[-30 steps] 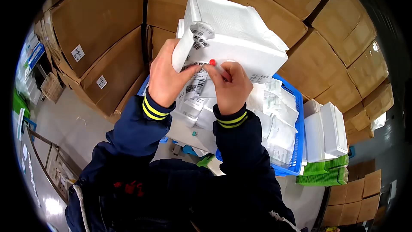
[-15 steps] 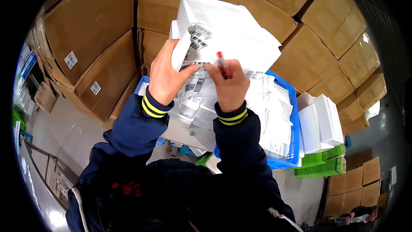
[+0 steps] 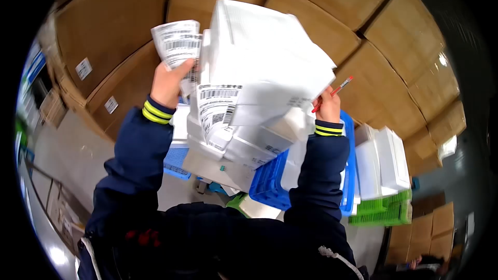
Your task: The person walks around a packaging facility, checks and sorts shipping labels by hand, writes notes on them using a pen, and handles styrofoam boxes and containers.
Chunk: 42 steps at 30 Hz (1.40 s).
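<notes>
From my remote seat, I see the left hand (image 3: 167, 87) at ten o'clock, its thumb and fingers closed on a curled label sheet (image 3: 177, 41) printed with barcodes. The right hand (image 3: 329, 106), between two and three o'clock, grips a red pen (image 3: 341, 86) slanting up toward one. It is close to the lower right corner of a large white box (image 3: 267, 54); I cannot tell whether it touches.

The box sits tilted at twelve o'clock, between the hands. A second printed strip (image 3: 218, 111) hangs down at its lower left, toward seven o'clock of the box; I cannot make out whether it joins the sheet. I would pinch the sheet near its edge so the barcodes stay uncreased, angle the pen away from the white wrapping, and steady the box, since its tilt looks easy to upset.

Farther out, a blue basket (image 3: 348, 140) stands at three o'clock, white boxes (image 3: 393, 159) between three and four, green trays (image 3: 381, 212) at four. Brown cartons (image 3: 316, 18) are stacked behind, from ten to two.
</notes>
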Motion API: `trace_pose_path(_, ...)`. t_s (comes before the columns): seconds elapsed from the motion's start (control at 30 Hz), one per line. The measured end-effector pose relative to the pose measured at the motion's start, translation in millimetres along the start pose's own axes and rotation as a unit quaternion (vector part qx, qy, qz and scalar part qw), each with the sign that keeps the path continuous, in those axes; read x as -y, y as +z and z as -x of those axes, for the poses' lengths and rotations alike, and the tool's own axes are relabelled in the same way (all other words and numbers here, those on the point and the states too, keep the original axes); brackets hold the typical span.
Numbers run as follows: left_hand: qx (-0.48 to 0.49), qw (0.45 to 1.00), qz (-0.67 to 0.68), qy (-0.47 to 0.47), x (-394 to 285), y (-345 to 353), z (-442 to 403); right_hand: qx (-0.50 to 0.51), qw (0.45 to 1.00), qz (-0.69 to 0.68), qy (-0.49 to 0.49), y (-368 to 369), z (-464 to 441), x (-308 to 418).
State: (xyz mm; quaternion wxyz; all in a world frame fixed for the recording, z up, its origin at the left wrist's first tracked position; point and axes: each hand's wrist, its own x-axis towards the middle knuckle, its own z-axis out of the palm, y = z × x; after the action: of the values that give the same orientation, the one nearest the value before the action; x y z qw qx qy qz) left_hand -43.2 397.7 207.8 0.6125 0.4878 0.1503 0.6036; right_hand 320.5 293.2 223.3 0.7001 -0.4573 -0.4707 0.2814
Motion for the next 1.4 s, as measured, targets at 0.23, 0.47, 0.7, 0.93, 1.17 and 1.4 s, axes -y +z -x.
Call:
trace_pose_path(0.23,-0.06,0.981,-0.179,0.054,5,34,-13,0.13,0.939,0.212,-0.237,12,-52,2)
trace_pose_path(0.47,-0.193,0.954,-0.111,0.2,4,45,21,0.172,0.885,0.292,-0.32,-1,-45,5)
trace_pose_path(0.7,-0.232,0.91,-0.124,0.32,-97,13,182,0.293,0.863,0.154,-0.381,175,79,-37)
trace_pose_path(0.93,-0.588,0.62,-0.374,0.361,-122,-45,433,0.558,0.746,-0.051,-0.36,340,302,-68)
trace_pose_path(1.17,-0.776,0.42,-0.226,0.413,-67,-36,722,0.752,0.537,-0.21,-0.32,412,541,-48)
trace_pose_path(1.4,-0.941,0.065,-0.25,0.22,-44,27,815,0.931,0.323,-0.169,-0.018,439,754,-99)
